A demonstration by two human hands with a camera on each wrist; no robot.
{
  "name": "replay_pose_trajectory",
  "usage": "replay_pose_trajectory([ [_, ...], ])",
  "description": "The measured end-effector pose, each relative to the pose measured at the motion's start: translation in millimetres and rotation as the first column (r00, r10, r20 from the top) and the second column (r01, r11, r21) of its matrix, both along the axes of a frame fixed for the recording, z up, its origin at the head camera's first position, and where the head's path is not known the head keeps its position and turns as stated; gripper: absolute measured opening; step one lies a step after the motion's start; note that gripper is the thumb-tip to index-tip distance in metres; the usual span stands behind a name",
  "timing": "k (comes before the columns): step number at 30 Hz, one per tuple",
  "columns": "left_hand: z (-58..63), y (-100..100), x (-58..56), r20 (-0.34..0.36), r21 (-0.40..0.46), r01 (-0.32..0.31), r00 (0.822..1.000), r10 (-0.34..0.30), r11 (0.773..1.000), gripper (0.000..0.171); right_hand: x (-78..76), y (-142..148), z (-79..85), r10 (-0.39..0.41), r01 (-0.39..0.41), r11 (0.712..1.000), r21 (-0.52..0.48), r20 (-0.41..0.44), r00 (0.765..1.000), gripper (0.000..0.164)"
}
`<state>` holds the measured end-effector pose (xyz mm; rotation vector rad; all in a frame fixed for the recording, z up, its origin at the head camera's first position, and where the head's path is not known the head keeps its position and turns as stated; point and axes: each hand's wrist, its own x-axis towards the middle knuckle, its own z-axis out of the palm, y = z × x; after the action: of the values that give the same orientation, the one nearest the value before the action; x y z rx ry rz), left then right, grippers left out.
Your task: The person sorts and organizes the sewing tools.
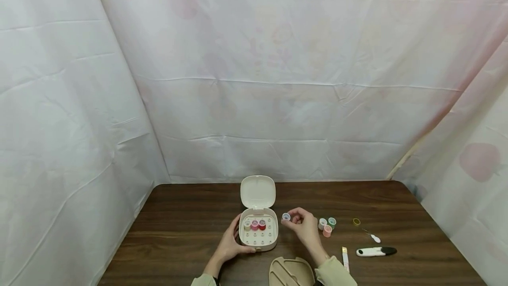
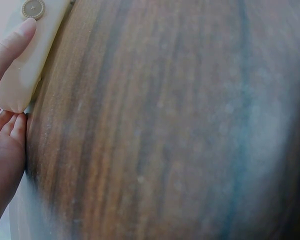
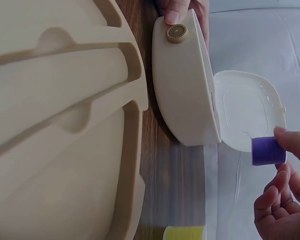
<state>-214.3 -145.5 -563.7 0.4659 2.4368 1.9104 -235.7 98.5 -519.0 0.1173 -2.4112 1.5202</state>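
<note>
An open cream sewing box stands on the table, its lid tipped back. My left hand holds it by the left side, with the thumb on the front near a round button clasp. Inside, a pale yellow spool, a pink spool and a red spool sit in a row among bare pegs. Just right of the box, my right hand pinches a purple thread spool between thumb and fingertips, raised beside the lid in the right wrist view.
White, green and peach spools cluster right of my right hand. Farther right lie a yellow ring, a small white tool and a white-and-black tool. A beige compartment tray is at the front edge.
</note>
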Motion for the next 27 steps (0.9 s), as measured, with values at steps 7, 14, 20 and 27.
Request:
replay_pose_trajectory([
  [7,0.4,1,0.1,-0.011,0.003,-0.001,1.000,0.001,1.000,0.107,-8.8,-11,-1.0,0.034,-0.034,0.999,0.009,-0.008,0.999,0.020],
  [14,3.1,2,1.4,-0.009,0.008,0.006,1.000,-0.006,1.000,0.106,-15.2,-21,-5.8,0.060,-0.060,0.998,0.028,-0.010,0.998,0.020],
  [20,5.2,2,2.2,-0.010,0.016,0.021,1.000,-0.020,1.000,0.106,-19.3,-27,-14.0,0.089,-0.089,0.995,0.041,-0.007,0.996,0.020],
  [27,4.9,2,2.0,-0.012,0.016,0.026,1.000,-0.026,1.000,0.105,-19.1,-31,-19.6,0.126,-0.128,0.989,0.079,0.026,0.992,0.021],
])
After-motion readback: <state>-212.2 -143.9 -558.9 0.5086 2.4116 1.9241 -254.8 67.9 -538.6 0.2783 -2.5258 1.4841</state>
